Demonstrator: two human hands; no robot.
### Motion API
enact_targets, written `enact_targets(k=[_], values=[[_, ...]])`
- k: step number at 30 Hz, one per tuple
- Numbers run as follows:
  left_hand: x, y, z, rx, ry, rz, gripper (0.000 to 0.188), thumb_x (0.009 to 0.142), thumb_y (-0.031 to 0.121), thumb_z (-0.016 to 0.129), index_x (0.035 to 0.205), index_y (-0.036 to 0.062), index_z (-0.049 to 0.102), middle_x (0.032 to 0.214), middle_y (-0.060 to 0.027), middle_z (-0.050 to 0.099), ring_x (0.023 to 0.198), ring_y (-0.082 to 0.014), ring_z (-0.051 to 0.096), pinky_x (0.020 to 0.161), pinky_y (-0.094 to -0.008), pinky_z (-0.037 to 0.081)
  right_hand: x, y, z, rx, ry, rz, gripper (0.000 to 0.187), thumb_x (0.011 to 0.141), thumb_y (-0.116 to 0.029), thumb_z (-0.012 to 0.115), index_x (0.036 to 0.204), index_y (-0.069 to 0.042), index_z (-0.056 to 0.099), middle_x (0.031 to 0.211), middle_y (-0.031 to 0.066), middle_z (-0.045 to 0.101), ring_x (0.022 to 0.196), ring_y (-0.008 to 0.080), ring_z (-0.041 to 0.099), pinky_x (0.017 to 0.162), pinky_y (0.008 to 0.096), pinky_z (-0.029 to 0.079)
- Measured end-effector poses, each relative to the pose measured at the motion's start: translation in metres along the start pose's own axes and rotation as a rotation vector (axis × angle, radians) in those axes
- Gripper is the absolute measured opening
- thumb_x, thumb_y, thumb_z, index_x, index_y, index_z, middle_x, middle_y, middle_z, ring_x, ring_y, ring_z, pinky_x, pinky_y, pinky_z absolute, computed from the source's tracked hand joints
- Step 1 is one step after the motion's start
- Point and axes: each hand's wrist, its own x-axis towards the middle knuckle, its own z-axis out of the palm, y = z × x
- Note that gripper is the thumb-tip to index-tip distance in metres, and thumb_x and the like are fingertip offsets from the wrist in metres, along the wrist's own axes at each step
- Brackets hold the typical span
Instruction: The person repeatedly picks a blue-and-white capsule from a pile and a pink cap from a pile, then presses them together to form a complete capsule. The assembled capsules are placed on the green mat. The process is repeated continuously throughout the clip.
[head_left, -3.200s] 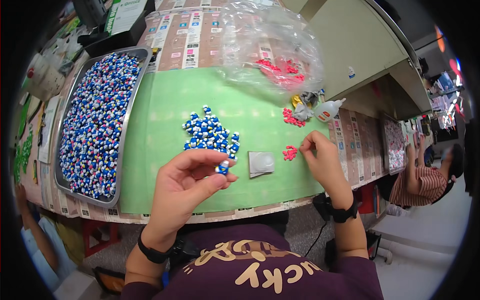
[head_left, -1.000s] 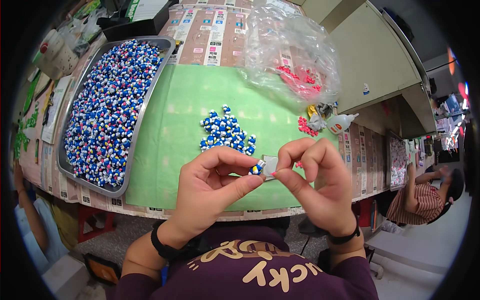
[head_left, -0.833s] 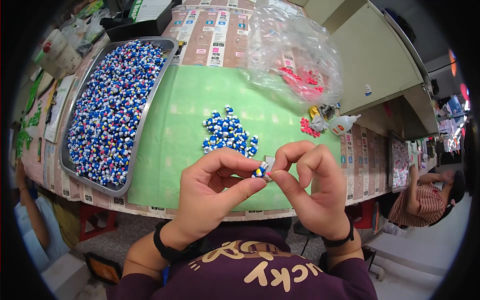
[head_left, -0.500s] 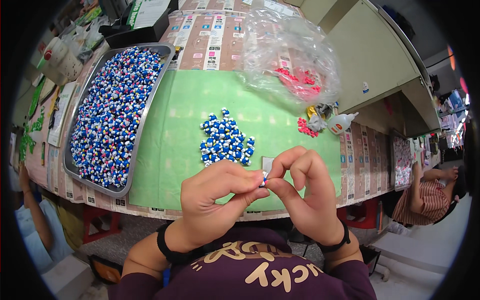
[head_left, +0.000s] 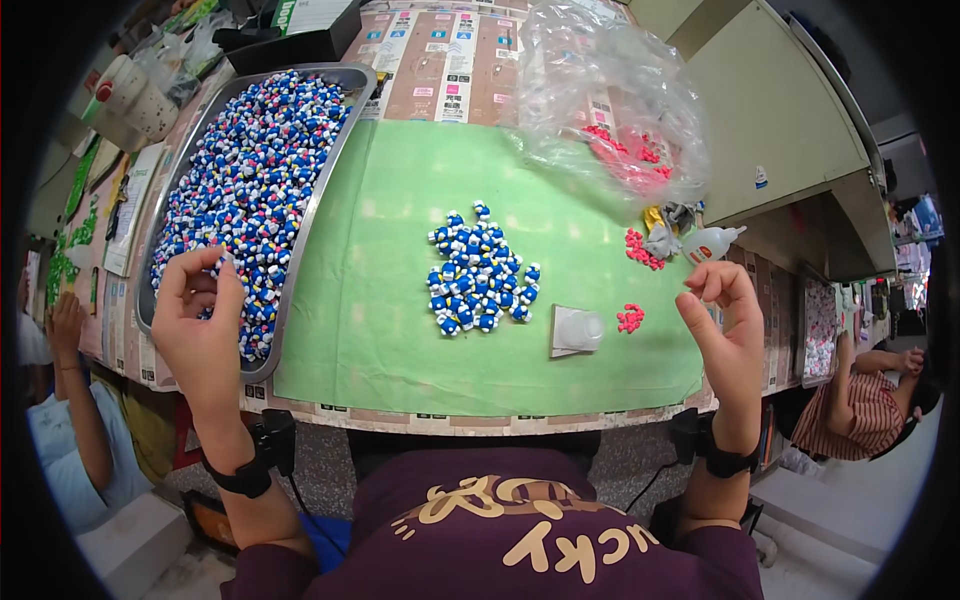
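My left hand (head_left: 203, 312) is over the near end of a metal tray (head_left: 262, 368), heaped with small blue-and-white figures (head_left: 262, 165) that have pink and yellow bits. Its thumb and forefinger are pinched together, with a whitish speck at the tips too small to name. Off to the right, my right hand (head_left: 728, 325) hovers above the green mat (head_left: 390, 375). Thumb and fingers there are loosely curved and apart, holding nothing I can see. Nearest to it lies a little cluster of pink pieces (head_left: 630, 318). A loose pile of blue-and-white figures (head_left: 475, 270) sits mid-mat.
A small translucent cup (head_left: 579, 329) stands on a white square. Farther back are more pink pieces (head_left: 643, 250), a white squeeze bottle (head_left: 712, 243) and a clear plastic bag (head_left: 560, 100) with pink pieces. A metal cabinet (head_left: 770, 110) borders the right. Other people sit at both sides.
My hands were together at the mat's near edge, pinching a small blue-and-white piece. Now they are apart, the left over the tray and the right out to the right. The cup shows now.
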Motion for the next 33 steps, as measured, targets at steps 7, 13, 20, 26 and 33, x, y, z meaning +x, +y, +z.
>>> enact_targets(k=[7, 13, 20, 26, 33], values=[[-0.041, 0.068, 0.057, -0.022, -0.464, 0.266, 0.024, 0.078, 0.002, 0.073, 0.1, 0.003, 0.063, 0.096, -0.0107, 0.057, 0.081, -0.0248, 0.059, 0.07, -0.0341, 0.048, -0.006, 0.031, -0.004, -0.136, -0.139, 0.095, 0.01, 0.086, 0.003, 0.061, 0.086, 0.0, 0.051, 0.083, 0.0031, 0.059, 0.083, 0.0123, 0.058, 0.08, 0.0265, 0.047], [-0.066, 0.066, 0.092, 0.072, -0.708, 0.294, 0.022, 0.077, -0.001, 0.074, 0.095, -0.0005, 0.061, 0.093, -0.0109, 0.057, 0.075, -0.0226, 0.062, 0.064, -0.0326, 0.052, -0.007, 0.044, 0.003, -0.237, -0.177, 0.064, 0.01, 0.085, 0.005, 0.06, 0.087, 0.001, 0.051, 0.078, 0.0095, 0.056, 0.073, 0.0185, 0.057, 0.068, 0.0305, 0.046], [-0.057, 0.066, 0.08, -0.062, -0.686, 0.111, 0.016, 0.081, -0.006, 0.067, 0.096, -0.0022, 0.063, 0.095, -0.0091, 0.059, 0.076, -0.0181, 0.064, 0.066, -0.0274, 0.054, 0.0, 0.043, 0.01, -0.331, -0.219, -0.029, 0.012, 0.082, 0.008, 0.058, 0.086, 0.001, 0.05, 0.079, 0.0118, 0.056, 0.074, 0.0226, 0.057, 0.069, 0.0327, 0.046], [-0.051, 0.082, 0.073, -0.522, -0.666, -0.089, 0.014, 0.086, -0.008, 0.063, 0.099, -0.0035, 0.068, 0.098, -0.0092, 0.06, 0.082, -0.0146, 0.064, 0.068, -0.0256, 0.055, -0.006, 0.044, 0.009, -0.394, -0.189, -0.088, 0.013, 0.078, 0.009, 0.056, 0.084, 0.001, 0.049, 0.082, 0.0162, 0.056, 0.08, 0.0334, 0.058, 0.071, 0.0388, 0.046], [-0.062, 0.112, 0.094, -0.957, -1.122, -0.396, 0.014, 0.089, -0.002, 0.066, 0.103, -0.0026, 0.069, 0.096, -0.0058, 0.06, 0.079, -0.0108, 0.063, 0.067, -0.0229, 0.055, -0.013, -0.033, 0.034, -0.104, -0.209, -0.495, 0.021, 0.071, 0.012, 0.061, 0.084, -0.002, 0.051, 0.092, 0.0143, 0.062, 0.08, 0.0315, 0.06, 0.072, 0.0382, 0.048]])
